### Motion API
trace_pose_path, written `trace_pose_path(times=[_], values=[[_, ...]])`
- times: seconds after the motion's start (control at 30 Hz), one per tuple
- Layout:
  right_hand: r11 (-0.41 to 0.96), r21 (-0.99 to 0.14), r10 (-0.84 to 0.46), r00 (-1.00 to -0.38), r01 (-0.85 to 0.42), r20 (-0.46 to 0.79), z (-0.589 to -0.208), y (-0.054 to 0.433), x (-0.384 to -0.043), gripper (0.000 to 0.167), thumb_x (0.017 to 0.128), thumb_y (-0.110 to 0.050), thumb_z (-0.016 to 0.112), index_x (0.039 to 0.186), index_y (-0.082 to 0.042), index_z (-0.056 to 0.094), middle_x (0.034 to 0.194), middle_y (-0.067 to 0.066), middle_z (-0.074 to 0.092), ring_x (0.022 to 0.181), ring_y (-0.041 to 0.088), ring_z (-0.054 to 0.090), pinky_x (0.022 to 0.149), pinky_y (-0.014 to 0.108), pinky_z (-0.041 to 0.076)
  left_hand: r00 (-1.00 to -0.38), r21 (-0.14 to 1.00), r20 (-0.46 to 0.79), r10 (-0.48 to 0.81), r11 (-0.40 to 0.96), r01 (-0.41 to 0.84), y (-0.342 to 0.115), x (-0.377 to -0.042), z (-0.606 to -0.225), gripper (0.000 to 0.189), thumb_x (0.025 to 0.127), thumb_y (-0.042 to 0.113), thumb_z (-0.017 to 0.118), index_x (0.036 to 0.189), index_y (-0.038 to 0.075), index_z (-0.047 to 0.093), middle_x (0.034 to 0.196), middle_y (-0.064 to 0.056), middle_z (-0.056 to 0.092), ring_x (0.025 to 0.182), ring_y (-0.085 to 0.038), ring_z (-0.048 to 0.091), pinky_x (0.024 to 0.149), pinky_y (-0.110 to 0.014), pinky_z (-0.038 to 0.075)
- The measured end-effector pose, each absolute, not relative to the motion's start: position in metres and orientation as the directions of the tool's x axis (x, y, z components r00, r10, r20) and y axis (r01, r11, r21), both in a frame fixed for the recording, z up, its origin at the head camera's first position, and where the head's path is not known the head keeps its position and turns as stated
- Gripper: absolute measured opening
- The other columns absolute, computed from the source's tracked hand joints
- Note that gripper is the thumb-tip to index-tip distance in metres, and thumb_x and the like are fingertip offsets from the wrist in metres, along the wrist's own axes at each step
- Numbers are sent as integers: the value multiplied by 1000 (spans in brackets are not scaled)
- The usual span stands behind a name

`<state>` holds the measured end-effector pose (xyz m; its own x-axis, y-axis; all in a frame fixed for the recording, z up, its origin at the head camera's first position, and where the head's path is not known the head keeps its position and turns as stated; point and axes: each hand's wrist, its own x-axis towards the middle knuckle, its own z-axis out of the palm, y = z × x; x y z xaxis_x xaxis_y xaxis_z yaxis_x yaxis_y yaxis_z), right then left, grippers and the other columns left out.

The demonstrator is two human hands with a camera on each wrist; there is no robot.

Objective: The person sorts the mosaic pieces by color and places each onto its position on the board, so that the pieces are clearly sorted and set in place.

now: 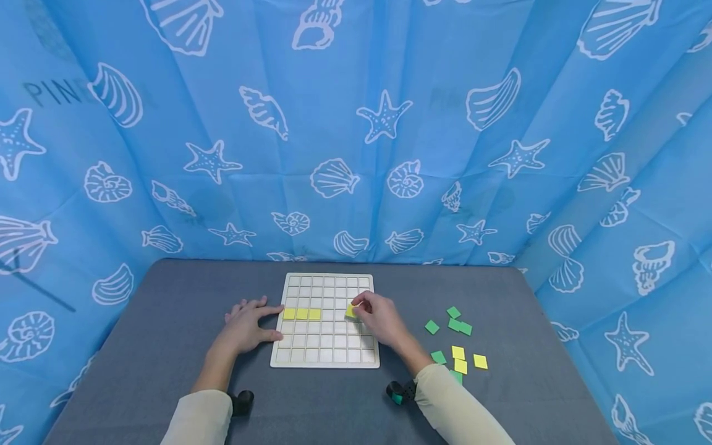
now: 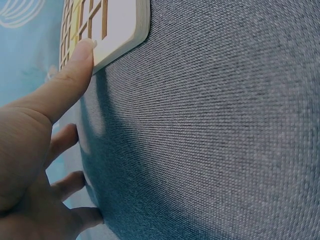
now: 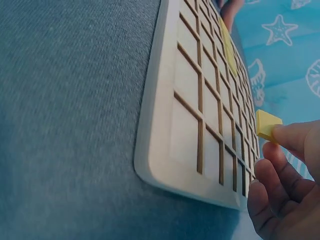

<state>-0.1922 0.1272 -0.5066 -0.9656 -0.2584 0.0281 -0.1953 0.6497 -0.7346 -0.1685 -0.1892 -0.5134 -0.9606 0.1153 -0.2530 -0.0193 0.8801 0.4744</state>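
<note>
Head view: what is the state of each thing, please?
Board: flat on the table, most cells bare
Placed yellow tiles: three, side by side
Held yellow tile: pinched, over the board
Loose yellow tiles: lying right of the board
Green tiles: scattered right of the board
Left hand: spread, touching the board's left edge
Right hand: pinching one tile

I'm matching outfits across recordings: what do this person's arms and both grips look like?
They wear a pale cream fabric left sleeve and matching right sleeve, plus a rounded black left wrist device and similar right wrist device, the latter with a green patch. The left grip and right grip wear no gloves.
</note>
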Motion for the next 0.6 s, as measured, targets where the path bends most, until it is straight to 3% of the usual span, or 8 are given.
trace_pose_path(times=[0.6], values=[[708,-629,-383,-923,-321,40,-506,101,-202,11,99,-15,66,106,-15,74,89,-2,71,76,7,59,69,24,49,-963,475,-243,118,880,-12,-189,-167,-512,71,83,43,83,147,26,58,165,-22,32,151,-61,13,111,-84,12]])
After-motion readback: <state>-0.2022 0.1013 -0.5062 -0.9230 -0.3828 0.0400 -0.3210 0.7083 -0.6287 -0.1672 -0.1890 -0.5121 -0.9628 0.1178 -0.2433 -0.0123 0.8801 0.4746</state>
